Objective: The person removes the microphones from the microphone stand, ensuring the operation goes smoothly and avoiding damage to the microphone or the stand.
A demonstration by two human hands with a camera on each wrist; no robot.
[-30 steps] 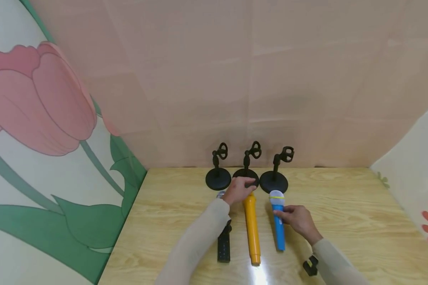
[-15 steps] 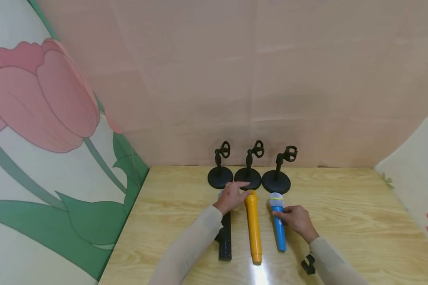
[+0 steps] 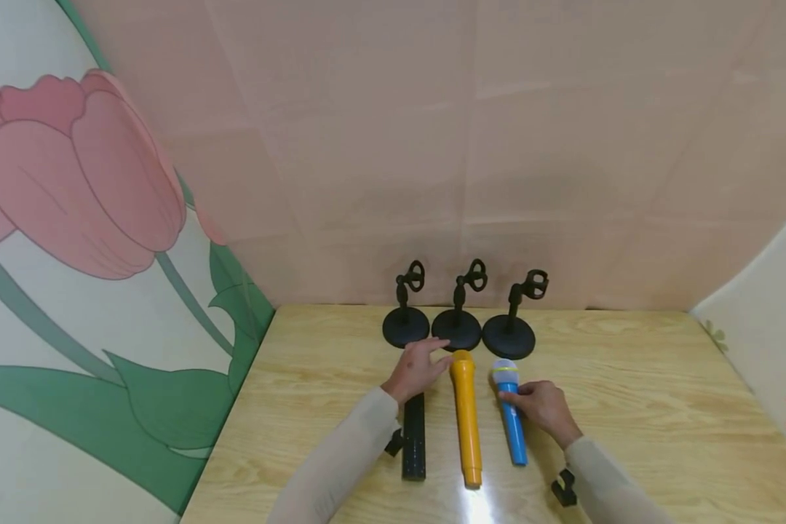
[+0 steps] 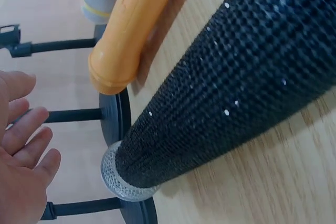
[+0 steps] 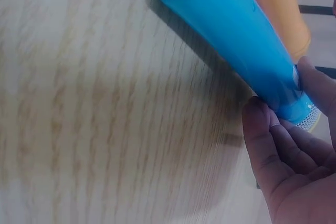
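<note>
My right hand pinches a blue toy microphone between thumb and fingers, just below its whitish head with a yellow band. In the right wrist view, the open hollow end of the blue microphone points away from the hand. My left hand is held with fingers extended above the head end of a black, sparkly microphone, holding nothing. The left wrist view shows that microphone's silver mesh head beyond the black body. An orange microphone lies between the two hands, its head close to the left thumb.
Three black microphone stands with round bases line the back of the wooden table: a left stand, a middle stand and a right stand. A pinkish cloth backdrop rises behind them. Flower-patterned panels flank the table.
My left hand has drawn back leftward from above the orange microphone's head. My right hand keeps its pinch on the blue microphone, which has shifted slightly away from the right stand.
</note>
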